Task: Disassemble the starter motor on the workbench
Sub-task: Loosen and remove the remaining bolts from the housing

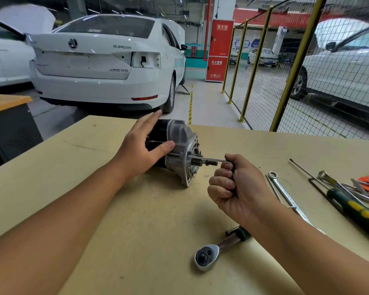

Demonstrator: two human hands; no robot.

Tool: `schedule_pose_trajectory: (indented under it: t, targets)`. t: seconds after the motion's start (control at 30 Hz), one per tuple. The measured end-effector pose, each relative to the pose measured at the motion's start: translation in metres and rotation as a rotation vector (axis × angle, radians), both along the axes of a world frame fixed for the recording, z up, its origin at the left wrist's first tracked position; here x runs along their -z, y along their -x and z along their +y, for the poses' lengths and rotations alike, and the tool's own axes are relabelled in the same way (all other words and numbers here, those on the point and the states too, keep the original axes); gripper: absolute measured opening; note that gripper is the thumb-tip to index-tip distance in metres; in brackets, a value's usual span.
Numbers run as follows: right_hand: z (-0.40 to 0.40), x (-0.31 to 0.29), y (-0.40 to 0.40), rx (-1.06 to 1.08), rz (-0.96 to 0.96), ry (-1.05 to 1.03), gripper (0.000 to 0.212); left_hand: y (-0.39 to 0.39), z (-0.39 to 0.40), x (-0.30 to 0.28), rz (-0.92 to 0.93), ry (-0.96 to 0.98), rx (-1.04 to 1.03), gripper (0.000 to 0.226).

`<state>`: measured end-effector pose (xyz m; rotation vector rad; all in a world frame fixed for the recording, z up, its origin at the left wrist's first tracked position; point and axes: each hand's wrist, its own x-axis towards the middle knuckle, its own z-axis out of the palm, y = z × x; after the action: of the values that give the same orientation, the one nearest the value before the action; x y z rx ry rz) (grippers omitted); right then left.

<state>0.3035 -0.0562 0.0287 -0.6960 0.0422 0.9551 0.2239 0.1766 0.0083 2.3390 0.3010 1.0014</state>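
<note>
Head view: starter motor (pixel 180 149) lying on its side mid-table (pixel 94 188), cast nose toward right hand (pixel 235 184). Likely heavy, rigid, prone to rolling; best braced at black body, as left hand (pixel 141 145) does, fingers straight, thumb pressing housing. Right fingers clamped round screwdriver (pixel 209 159), tip seemingly at nose. Ratchet (pixel 211 253), wrenches (pixel 285 194) nearby

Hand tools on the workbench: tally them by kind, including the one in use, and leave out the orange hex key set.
Screwdrivers: 2, one held, one green-handled
Wrenches: 2, one long, one by the hex keys
Ratchets: 1
Total: 5
</note>
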Motion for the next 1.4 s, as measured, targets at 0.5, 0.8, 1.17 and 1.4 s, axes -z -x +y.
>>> schedule_pose_trajectory:
  t: [0.5,0.8,1.17,1.4]
  targets:
    - [0.002,0.000,-0.004,0.033,-0.049,0.023,0.041,-0.004,0.007,0.000,-0.016,0.003,0.021,0.063]
    - [0.004,0.001,-0.007,0.043,-0.056,0.020,0.043,-0.008,0.015,0.000,0.003,-0.034,0.034,0.061]
    - [0.005,0.001,-0.009,0.073,-0.079,0.072,0.042,-0.010,0.017,0.001,0.003,-0.020,0.053,0.059]
    - [0.009,-0.002,-0.011,0.156,-0.272,0.335,0.040,-0.017,0.013,0.004,-0.011,0.007,0.021,0.058]
